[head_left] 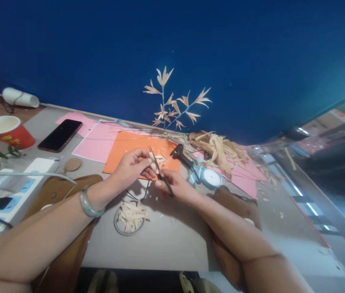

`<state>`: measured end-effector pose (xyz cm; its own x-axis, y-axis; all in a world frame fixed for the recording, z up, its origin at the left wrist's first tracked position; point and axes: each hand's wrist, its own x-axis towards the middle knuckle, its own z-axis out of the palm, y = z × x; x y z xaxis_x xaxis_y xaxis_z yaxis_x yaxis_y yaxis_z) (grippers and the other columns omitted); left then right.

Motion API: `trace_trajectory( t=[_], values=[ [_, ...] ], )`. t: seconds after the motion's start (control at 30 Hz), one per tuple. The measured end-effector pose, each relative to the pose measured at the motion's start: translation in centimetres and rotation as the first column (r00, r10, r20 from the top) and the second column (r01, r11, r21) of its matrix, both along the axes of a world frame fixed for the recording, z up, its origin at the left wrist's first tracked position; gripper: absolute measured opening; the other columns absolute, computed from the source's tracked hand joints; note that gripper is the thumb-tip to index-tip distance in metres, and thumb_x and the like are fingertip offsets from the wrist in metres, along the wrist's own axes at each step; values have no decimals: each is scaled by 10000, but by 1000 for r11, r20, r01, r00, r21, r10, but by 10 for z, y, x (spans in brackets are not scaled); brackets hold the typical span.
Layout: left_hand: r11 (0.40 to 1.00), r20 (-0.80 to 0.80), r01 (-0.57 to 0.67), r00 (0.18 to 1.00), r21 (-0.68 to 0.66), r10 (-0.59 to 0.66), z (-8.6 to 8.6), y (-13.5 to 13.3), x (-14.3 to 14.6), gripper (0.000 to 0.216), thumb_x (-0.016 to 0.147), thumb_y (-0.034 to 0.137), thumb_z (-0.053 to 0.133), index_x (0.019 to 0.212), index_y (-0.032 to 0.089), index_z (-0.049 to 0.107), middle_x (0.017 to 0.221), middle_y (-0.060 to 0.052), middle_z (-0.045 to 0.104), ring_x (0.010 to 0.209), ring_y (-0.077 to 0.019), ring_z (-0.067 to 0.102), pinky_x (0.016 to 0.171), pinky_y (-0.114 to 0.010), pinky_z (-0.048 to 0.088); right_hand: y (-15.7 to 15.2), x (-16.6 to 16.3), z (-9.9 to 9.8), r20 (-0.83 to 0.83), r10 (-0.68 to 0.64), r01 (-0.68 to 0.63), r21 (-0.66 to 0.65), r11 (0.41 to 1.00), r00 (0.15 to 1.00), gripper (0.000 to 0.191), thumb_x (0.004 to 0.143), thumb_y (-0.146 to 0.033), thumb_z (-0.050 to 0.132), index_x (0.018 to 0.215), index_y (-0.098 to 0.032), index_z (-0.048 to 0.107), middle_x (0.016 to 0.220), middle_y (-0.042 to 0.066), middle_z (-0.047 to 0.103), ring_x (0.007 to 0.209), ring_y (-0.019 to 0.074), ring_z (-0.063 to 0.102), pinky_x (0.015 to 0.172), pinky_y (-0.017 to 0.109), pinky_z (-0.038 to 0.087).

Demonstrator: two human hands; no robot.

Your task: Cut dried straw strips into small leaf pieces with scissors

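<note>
My right hand (pixel 175 186) is closed around the dark handles of a pair of scissors (pixel 159 169), whose blades point up and away. Pinched in my left hand (pixel 134 167) is a small pale piece of dried husk (pixel 152 159), right beside the blades. Whether the blades touch it I cannot tell. Below both hands, a round dish (pixel 116 223) holds several cut pale husk strips (pixel 132 215). An orange sheet (pixel 114 156) with small scraps lies just beyond my hands. A black glue gun (pixel 183 156) rests to the right of it.
Dried husks (pixel 218 148) are heaped at the back right, near a blue ribbon roll (pixel 211 178). A branch with husk flowers (pixel 175 103) stands against the blue wall. On the left are a phone (pixel 60 135), a red paper cup (pixel 9 132) and a power strip (pixel 20 199).
</note>
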<state>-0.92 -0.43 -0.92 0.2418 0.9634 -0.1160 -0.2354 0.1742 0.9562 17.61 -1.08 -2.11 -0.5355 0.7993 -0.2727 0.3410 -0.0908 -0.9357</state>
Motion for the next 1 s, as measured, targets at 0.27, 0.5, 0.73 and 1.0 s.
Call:
trace_trajectory(
  t=[0.27,0.5,0.73,1.0],
  values=[
    [1000,17,-1,1000,-14,1,-4,0,1,216,770,316,648,805,168,495,560,-18,679,515,-137,666,530,-222,548,1,0,-6,-40,-31,30,-16,999,999,501,664,-628,697,688,-194,449,466,-48,545,414,88,458,426,206,291],
    [1000,21,6,1000,-9,-5,-5,1,0,234,766,336,645,818,173,486,556,-17,676,516,-140,663,543,-232,543,-1,-2,-5,-60,-59,57,-30,998,996,463,691,-564,709,657,-195,430,428,-60,532,388,76,445,416,196,283],
    [1000,-56,-21,998,-16,21,1,0,1,189,736,291,623,770,185,469,545,18,627,446,-101,579,417,-175,416,1,-4,-3,-102,-186,190,24,982,977,451,670,-513,747,647,-199,423,444,-64,539,400,84,473,426,203,319],
    [980,-306,176,942,90,-141,-10,1,1,110,689,246,651,717,146,613,607,23,586,535,-70,504,505,-188,354,2,-2,5,-300,-355,405,125,906,886,423,592,-401,833,781,-206,508,734,-25,625,649,126,591,613,263,480]
  ],
)
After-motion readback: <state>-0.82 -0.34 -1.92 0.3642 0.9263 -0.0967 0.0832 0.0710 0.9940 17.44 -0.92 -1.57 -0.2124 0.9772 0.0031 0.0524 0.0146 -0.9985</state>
